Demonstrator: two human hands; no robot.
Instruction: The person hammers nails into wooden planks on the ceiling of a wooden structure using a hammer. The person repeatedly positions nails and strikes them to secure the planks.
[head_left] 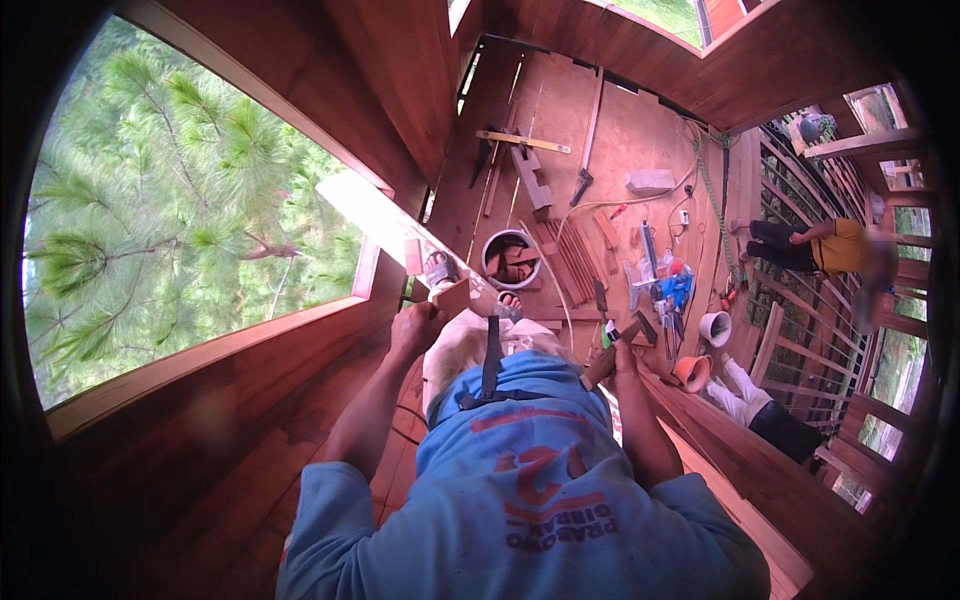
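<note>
Bucket (511, 259) of wood scraps (513, 266) below both hands.

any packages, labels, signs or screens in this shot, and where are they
No signs or screens show.
Print on the blue shirt: orange-red lettering and curved stripes across the cloth at the lower middle, between the left hand and right hand.
Clear bags with blue contents: on the wooden floor, right of the round white bucket; too small to tell more.
</note>
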